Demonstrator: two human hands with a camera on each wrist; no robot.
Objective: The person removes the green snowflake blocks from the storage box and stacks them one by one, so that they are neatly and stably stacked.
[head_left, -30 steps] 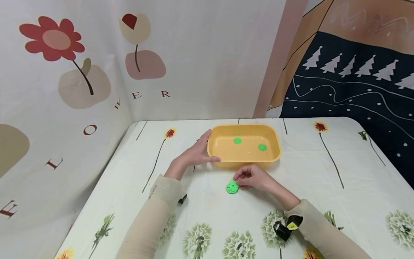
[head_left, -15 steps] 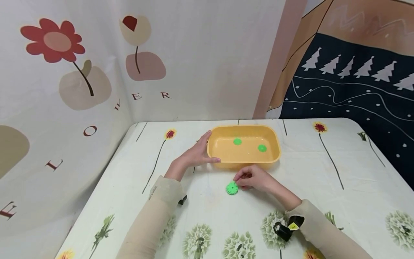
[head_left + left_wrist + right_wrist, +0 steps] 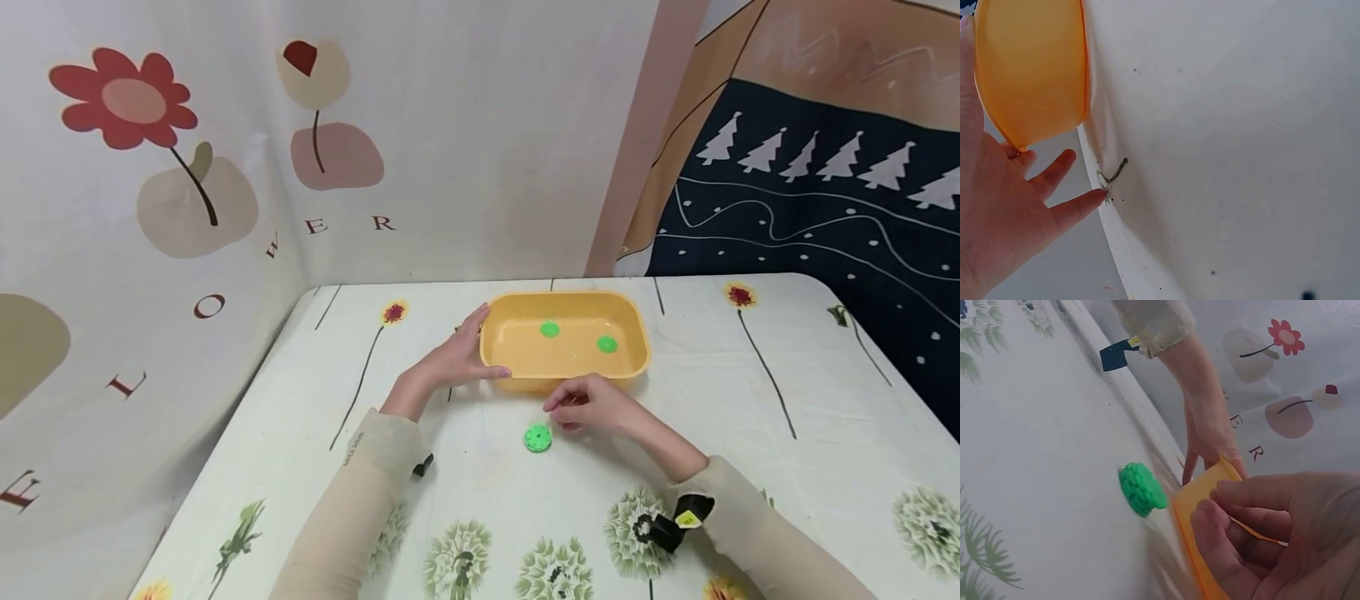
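Note:
Against the left end of a yellow plastic basin (image 3: 567, 367) rests my left hand (image 3: 455, 357), its thumb along the near rim. In the left wrist view several of its fingers (image 3: 1054, 177) stand spread and straight beside the basin's corner. My right hand (image 3: 592, 404) is in front of the basin, fingers curled and thumb close to the index fingertip, with nothing visible between them. Just past those fingertips, apart from them, a small stack of green notched discs (image 3: 537, 438) sits on the table; the right wrist view shows its layered side (image 3: 1140, 489). Two more green discs (image 3: 550, 330) lie inside the basin.
A white flower-print cloth (image 3: 465, 479) covers the table. Behind and to the left hangs a pale printed curtain (image 3: 465, 150); a dark cloth with white trees (image 3: 810, 208) hangs at the back right. Each wrist carries a small black device (image 3: 663, 531).
My right hand's fingertips, earlier at the edge of the green stack, have come off it and shifted slightly up and right. The left hand and basin stay in place.

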